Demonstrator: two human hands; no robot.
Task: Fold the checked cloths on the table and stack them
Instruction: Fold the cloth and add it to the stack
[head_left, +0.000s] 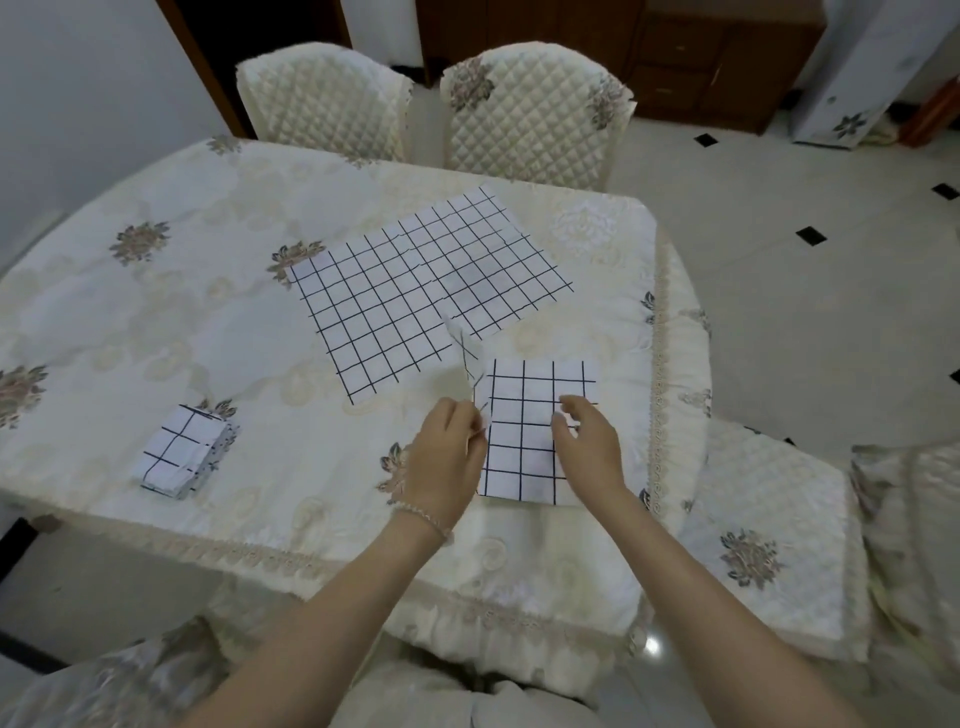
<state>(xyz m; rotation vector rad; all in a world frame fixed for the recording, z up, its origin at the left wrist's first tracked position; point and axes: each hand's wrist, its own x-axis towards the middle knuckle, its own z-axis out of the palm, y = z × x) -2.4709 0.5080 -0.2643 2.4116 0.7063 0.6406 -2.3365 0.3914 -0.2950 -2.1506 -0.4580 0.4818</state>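
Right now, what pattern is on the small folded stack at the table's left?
White with a dark grid check, on the folded stack; head view.

Bare tablecloth fills the left and upper left of the table (156, 322), broken only by the folded stack (182, 452) low at left, so a hand could pass freely between that stack and the flat checked cloths (415, 280) at centre. Toward the right, the half-folded cloth (535, 431) lies just beside the table's right edge, leaving only a narrow strip of bare top there. Two quilted chairs (524, 109) stand close against the far edge at the top of the frame, and a chair seat (769, 530) sits low at right.
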